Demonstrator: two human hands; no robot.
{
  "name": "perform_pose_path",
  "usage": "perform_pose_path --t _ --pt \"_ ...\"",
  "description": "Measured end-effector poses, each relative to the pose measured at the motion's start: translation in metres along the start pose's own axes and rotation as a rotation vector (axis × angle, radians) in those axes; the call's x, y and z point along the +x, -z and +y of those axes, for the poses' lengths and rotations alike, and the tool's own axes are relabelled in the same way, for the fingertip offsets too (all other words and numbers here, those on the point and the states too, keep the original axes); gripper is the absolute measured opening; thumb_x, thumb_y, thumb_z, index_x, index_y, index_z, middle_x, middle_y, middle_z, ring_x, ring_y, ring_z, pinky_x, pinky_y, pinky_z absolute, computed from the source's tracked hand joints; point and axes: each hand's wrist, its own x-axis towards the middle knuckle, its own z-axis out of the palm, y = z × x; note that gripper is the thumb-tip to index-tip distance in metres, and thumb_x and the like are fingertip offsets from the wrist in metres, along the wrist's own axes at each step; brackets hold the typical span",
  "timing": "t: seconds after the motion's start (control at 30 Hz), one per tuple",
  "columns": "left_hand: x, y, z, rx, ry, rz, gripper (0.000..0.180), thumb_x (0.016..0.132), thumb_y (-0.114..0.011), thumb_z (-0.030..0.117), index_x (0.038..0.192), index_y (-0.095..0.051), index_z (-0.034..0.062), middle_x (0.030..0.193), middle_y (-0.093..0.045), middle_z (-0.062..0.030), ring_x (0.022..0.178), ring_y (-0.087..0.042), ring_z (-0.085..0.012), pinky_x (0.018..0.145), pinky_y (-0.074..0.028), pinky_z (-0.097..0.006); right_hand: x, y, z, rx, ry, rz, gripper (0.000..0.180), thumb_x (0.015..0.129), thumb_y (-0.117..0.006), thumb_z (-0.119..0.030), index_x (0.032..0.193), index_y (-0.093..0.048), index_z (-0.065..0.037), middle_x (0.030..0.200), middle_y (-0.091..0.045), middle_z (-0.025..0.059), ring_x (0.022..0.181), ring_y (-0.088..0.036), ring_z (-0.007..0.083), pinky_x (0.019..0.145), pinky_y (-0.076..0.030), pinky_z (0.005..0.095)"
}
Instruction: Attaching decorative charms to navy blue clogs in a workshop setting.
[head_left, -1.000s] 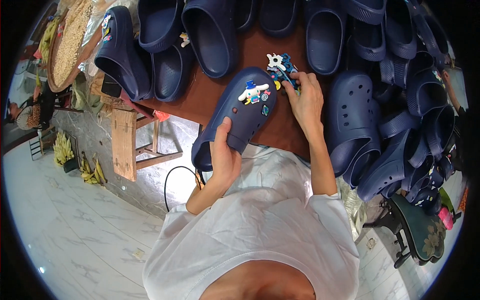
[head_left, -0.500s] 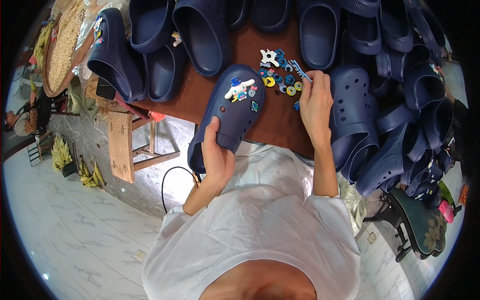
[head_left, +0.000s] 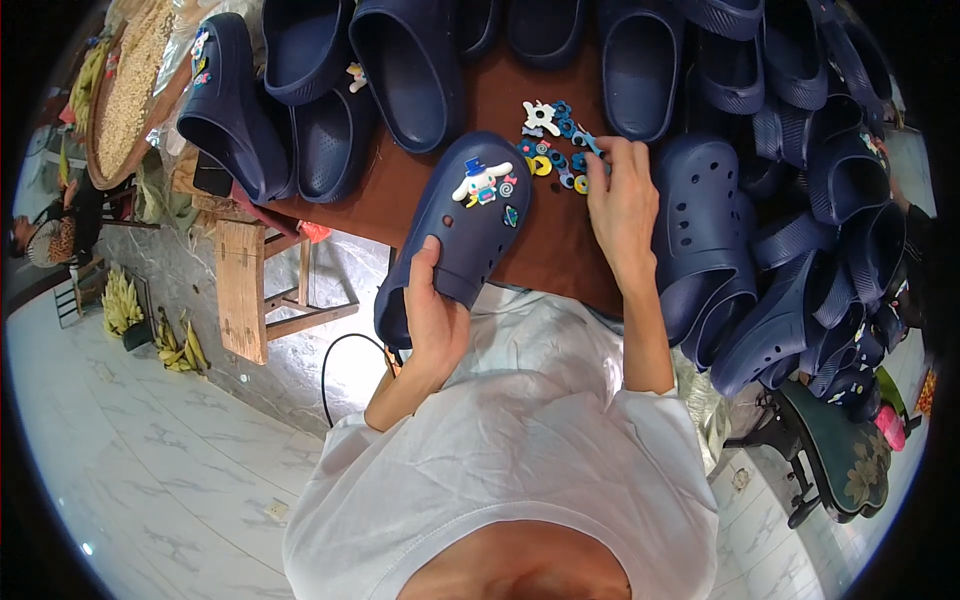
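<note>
My left hand (head_left: 440, 318) grips a navy blue clog (head_left: 455, 240) by its opening, thumb on top and toe pointing away from me. Fixed in that clog's upper are a white character charm with a blue hat (head_left: 481, 182), a small swirl charm and a green-blue one. Bare holes show beside them. Over the brown tabletop, my right hand (head_left: 622, 195) has its fingers drawn together at a slim light-blue piece (head_left: 589, 144), whose kind I cannot make out. Under and beside those fingertips lies a loose cluster of shoe charms (head_left: 542, 150) in white, blue and yellow.
Several navy clogs (head_left: 405, 75) line the table's far side. Another clog (head_left: 695, 230) stands right of my right hand, by a large heap of clogs (head_left: 840, 200). Left are a tray of pale grains (head_left: 130, 95) and a wooden stool (head_left: 242, 290); a dark chair (head_left: 835, 450) stands lower right.
My right hand has shifted slightly left, bringing the light-blue piece closer over the charms; it is now mostly covered by the fingers. The left hand and its clog stay nearly still.
</note>
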Motion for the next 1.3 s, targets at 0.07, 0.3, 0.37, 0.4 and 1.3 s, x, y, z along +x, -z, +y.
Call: perform_pose_path --t 0.07,0.3,0.37,0.4,1.3 --pt "-0.001 -0.002 0.000 -0.015 0.001 -0.001 0.047 0.095 -0.057 0.030 0.131 -0.048 0.0016 0.131 -0.057 -0.0113 0.119 -0.057 -0.0240 0.103 -0.045 -0.041 0.008 -0.015 0.000 0.017 0.019 0.012 0.012 0.092 -0.063 -0.014 0.099 -0.061 -0.005 0.096 -0.058 0.0152 0.080 -0.064 0.0384 0.068 -0.051 0.0469" --pt "-0.004 0.000 -0.005 -0.024 -0.003 -0.008 0.046 0.095 -0.056 0.032 0.129 -0.050 0.0029 0.130 -0.058 -0.0101 0.120 -0.056 -0.0231 0.104 -0.043 -0.040 0.024 -0.047 -0.002 0.003 0.017 -0.038 0.012 0.089 -0.066 -0.016 0.091 -0.061 -0.005 0.091 -0.058 0.0138 0.082 -0.063 0.0377 0.068 -0.048 0.0489" --pt "-0.004 0.001 -0.006 -0.010 -0.016 -0.013 0.046 0.095 -0.056 0.033 0.129 -0.050 0.0029 0.130 -0.058 -0.0100 0.120 -0.056 -0.0228 0.104 -0.042 -0.039 0.022 -0.050 0.003 0.004 0.025 -0.024 0.011 0.089 -0.065 -0.015 0.091 -0.061 -0.005 0.091 -0.058 0.0138 0.081 -0.063 0.0374 0.068 -0.048 0.0488" --pt "-0.004 0.002 -0.006 0.007 -0.020 -0.027 0.046 0.095 -0.057 0.033 0.129 -0.050 0.0029 0.129 -0.058 -0.0099 0.119 -0.056 -0.0225 0.104 -0.042 -0.039 0.022 -0.051 0.005 -0.003 0.025 -0.003 0.010 0.089 -0.065 -0.015 0.090 -0.061 -0.005 0.092 -0.058 0.0138 0.081 -0.063 0.0371 0.068 -0.048 0.0486" --pt "-0.006 -0.008 -0.020 0.081 -0.121 -0.082 0.045 0.093 -0.061 0.023 0.129 -0.048 0.0003 0.126 -0.056 -0.0093 0.116 -0.054 -0.0187 0.102 -0.042 -0.036 0.000 -0.002 -0.012 0.320 0.046 0.127 0.011 0.097 -0.055 -0.010 0.099 -0.061 -0.002 0.096 -0.061 0.0106 0.085 -0.060 0.0241 0.074 -0.048 0.0355"
